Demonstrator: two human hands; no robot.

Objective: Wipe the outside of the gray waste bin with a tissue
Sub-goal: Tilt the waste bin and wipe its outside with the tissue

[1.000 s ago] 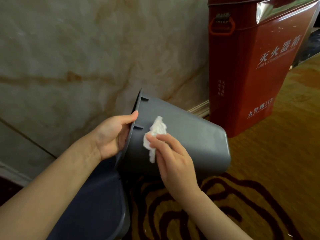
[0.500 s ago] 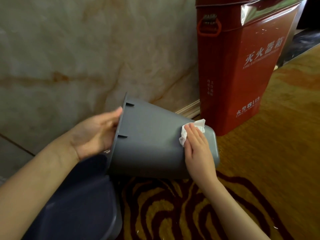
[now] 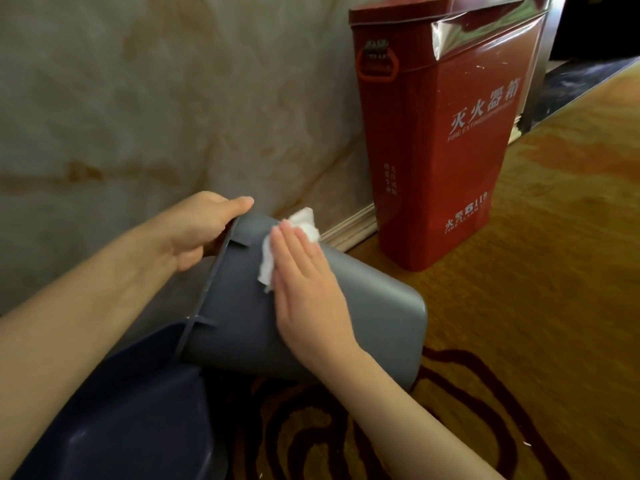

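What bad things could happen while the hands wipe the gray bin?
The waste bin is tipped on its side, held only at its rim by the left hand, so it might slip or roll. The tissue is small and crumpled under the flat right hand; it could tear or slide out.

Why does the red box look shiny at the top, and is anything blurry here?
Head view: the fire extinguisher box has a reflective strip near its lid that throws bright glare; the wide lens bends its edges. The right hand, tissue and gray waste bin are slightly soft; the marble wall is evenly lit.
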